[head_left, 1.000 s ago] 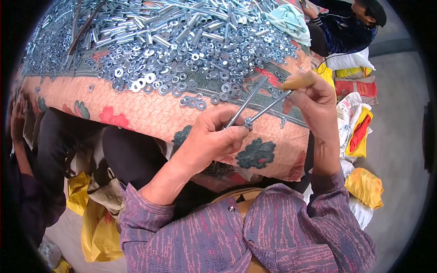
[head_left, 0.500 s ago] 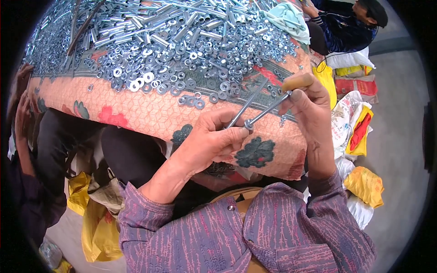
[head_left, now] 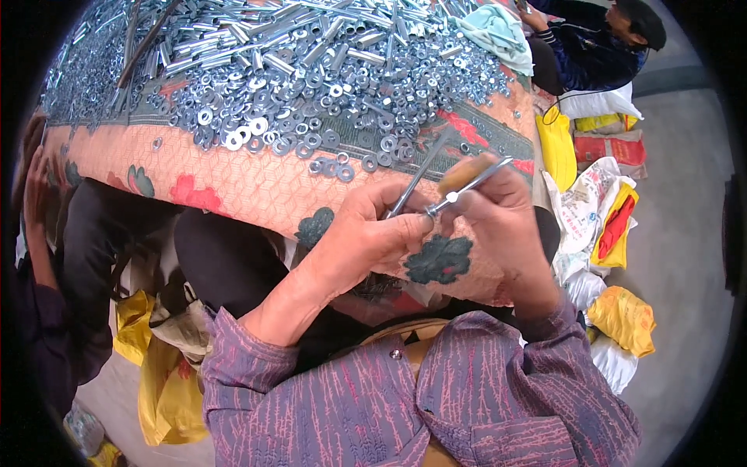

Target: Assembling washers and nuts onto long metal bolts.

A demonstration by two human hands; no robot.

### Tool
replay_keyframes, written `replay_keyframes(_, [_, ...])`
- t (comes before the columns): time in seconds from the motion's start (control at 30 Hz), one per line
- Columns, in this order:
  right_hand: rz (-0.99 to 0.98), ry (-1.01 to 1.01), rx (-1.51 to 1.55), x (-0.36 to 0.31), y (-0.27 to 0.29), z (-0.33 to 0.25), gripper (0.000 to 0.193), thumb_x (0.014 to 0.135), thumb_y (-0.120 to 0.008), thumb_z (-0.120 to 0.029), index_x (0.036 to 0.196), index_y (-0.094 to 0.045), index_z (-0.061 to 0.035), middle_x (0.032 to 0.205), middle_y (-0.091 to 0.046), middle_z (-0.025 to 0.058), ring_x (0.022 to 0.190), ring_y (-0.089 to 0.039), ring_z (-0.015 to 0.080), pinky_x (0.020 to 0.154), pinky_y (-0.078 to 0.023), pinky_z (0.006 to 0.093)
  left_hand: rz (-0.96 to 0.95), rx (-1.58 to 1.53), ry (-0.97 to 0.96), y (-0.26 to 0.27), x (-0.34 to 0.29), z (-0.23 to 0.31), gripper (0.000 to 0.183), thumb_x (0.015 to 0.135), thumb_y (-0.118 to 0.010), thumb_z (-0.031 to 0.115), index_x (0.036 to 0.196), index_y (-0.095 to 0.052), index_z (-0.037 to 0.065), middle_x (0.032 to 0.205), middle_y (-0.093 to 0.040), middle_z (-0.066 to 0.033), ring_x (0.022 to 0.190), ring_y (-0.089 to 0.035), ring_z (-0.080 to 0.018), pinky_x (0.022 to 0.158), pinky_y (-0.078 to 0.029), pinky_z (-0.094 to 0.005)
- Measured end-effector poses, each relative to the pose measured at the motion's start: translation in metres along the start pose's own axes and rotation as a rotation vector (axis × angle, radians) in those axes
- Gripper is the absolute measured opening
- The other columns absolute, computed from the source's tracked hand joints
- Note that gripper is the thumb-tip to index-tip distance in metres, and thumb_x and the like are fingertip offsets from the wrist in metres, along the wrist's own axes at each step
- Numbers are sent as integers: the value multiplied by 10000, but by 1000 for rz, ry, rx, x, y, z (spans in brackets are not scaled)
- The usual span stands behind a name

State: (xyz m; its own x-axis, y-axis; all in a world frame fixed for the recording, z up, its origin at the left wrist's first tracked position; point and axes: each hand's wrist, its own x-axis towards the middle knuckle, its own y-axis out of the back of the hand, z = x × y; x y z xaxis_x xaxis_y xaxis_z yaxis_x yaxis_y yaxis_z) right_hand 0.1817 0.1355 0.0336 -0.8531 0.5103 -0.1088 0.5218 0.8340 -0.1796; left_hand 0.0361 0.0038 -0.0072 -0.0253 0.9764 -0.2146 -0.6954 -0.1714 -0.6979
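Note:
Over the near edge of the cloth-covered table, my left hand [head_left: 342, 247] is closed around the lower ends of two thin metal pieces. One is a long bolt [head_left: 488, 171] slanting up to the right, its wide end at my left thumb and forefinger. The other, a long metal rod [head_left: 416, 185], sticks up from the same grip. My right hand [head_left: 506, 222], somewhat blurred, has its fingers closed on the bolt's shaft. A tan cover [head_left: 459, 173] sits on one of its fingers. A small bright metal piece [head_left: 452, 197] shows on the shaft by the right fingertips.
Loose washers [head_left: 257, 124] and metal sleeves [head_left: 311, 54] are heaped across the patterned tablecloth [head_left: 257, 204]. A pale blue cloth [head_left: 498, 39] lies at the far right. Beyond it sits another person [head_left: 587, 47]. At the left edge another person's arm [head_left: 37, 210] shows. Sacks [head_left: 622, 319] line the floor at right.
My right hand has moved down and left along the bolt, from its far tip toward my left hand. The small metal piece now sits near the wide end. My left hand keeps its grip.

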Motion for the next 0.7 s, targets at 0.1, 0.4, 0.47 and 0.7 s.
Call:
replay_keyframes(0.1, [104, 158, 7, 3, 7, -25, 172, 894, -583, -22, 1049, -595, 51, 859, -652, 131, 678, -638, 182, 597, -537, 321, 1, -25, -54, 5, -1, 4, 178, 891, -630, 144, 1007, -606, 11, 647, -544, -4, 465, -440, -21, 391, -322, -172])
replay_keyframes(0.4, [75, 20, -505, -3, 17, -14, 196, 898, -583, -48, 1066, -596, 52, 935, -639, 106, 742, -615, 155, 675, -505, 261, 83, 41, -90, 3, 2, -7, 102, 897, -613, 116, 901, -586, 19, 608, -558, -18, 464, -484, -38, 392, -340, -186])
replay_keyframes(0.47, [158, 148, -324, -3, 20, -9, 243, 902, -603, -89, 1104, -588, 44, 974, -656, 128, 797, -637, 168, 707, -514, 277, 138, 96, -164, 1, 1, -3, 82, 890, -608, 90, 874, -573, 18, 606, -554, -14, 481, -500, -45, 418, -358, -195])
replay_keyframes(0.7, [85, 82, -316, -3, 28, -9, 340, 937, -587, -174, 1181, -551, 61, 979, -677, 157, 881, -671, 190, 764, -529, 285, 162, 176, -174, -1, -1, 2, 75, 885, -599, 61, 859, -552, 8, 605, -543, -12, 501, -505, -53, 438, -370, -214])
